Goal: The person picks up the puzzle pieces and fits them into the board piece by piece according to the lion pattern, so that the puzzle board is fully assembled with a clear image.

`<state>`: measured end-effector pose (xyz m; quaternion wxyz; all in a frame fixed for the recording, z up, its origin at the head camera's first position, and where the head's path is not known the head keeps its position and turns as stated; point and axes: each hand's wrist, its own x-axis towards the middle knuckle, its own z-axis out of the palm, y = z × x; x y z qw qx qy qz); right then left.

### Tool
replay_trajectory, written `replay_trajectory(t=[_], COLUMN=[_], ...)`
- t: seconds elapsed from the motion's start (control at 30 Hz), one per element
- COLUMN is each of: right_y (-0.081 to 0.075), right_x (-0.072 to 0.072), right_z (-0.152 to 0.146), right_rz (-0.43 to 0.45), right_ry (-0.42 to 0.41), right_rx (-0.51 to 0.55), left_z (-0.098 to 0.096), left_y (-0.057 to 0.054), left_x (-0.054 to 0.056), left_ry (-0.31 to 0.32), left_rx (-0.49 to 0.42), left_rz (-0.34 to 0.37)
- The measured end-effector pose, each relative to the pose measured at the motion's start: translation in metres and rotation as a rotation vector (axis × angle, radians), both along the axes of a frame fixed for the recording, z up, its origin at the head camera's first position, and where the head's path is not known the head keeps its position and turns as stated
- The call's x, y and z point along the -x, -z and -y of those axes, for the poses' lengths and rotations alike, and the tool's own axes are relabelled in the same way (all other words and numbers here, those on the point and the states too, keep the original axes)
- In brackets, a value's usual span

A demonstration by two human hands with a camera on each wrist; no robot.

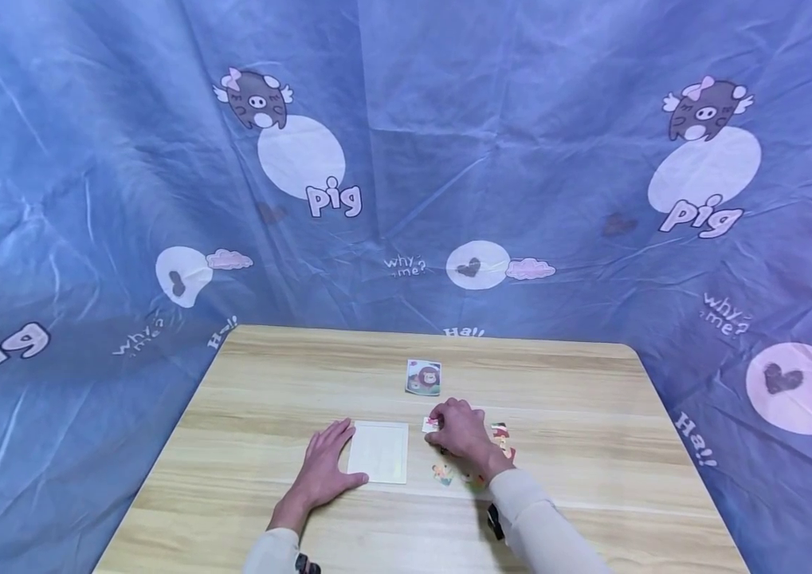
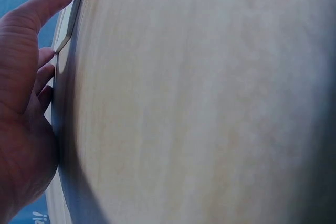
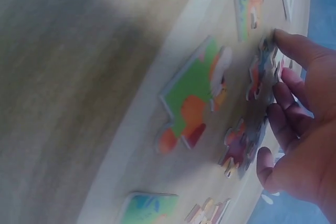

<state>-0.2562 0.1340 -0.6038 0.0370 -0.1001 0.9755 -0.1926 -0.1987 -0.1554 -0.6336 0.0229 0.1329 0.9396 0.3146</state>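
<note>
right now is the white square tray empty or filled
Empty: in the head view the tray shows a bare white floor, while several puzzle pieces lie beside it on the table.

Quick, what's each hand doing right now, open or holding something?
Left hand: open, spread against the edge of the white board.
Right hand: closed, pinching a puzzle piece.

Bare wood leaves wide lanes along the counter's left and right edges. Toward the far edge, a picture card lies mid-way; curtain walls that edge. The white board has its left side blocked by the left hand, fingers touching it. A narrow strip separates it from loose puzzle pieces, crowded beneath the right hand.
</note>
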Motion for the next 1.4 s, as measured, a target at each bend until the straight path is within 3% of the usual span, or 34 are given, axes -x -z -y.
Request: replay_trajectory(t=[0.23,0.5,0.73,1.0,1.4], right_y=[-0.001,-0.006,-0.012,-0.011,-0.012], right_x=[-0.003,-0.004,-0.007,-0.009,-0.01], right_z=[0.0,0.005,0.018,0.031,0.062], right_rz=[0.015,0.016,0.072,0.091,0.1], right_ry=[-0.01,0.012,-0.012,-0.009,-0.008], right_rx=[0.101,0.248,0.374,0.394,0.429], left_z=[-0.001,0.0,0.002,0.001,0.002], left_y=[0.0,-0.001,-0.001,-0.001,-0.005], left_x=[-0.002,0.002,0.001,-0.005,-0.004], left_ry=[0.004,0.007,-0.001,0.007,0.001], left_rx=[0.004,0.014,0.013,0.021,0.036], left_rz=[0.006,0.01,0.015,0.009,0.015])
